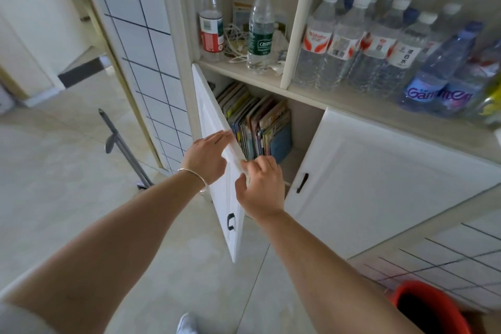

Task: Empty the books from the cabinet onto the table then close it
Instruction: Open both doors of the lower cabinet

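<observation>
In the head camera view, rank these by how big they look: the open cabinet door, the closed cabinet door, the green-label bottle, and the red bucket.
Largest to smallest as they look:
1. closed cabinet door
2. open cabinet door, seen nearly edge-on, so it shows narrower
3. red bucket, partly cut off by the frame, so unsure against the bottle
4. green-label bottle

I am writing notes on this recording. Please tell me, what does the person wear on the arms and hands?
Both forearms are bare, with no gloves. The left hand has a thin silver bangle round its wrist. The right hand and its wrist carry nothing visible. A pale sleeve edge shows at the bottom left corner.
</observation>
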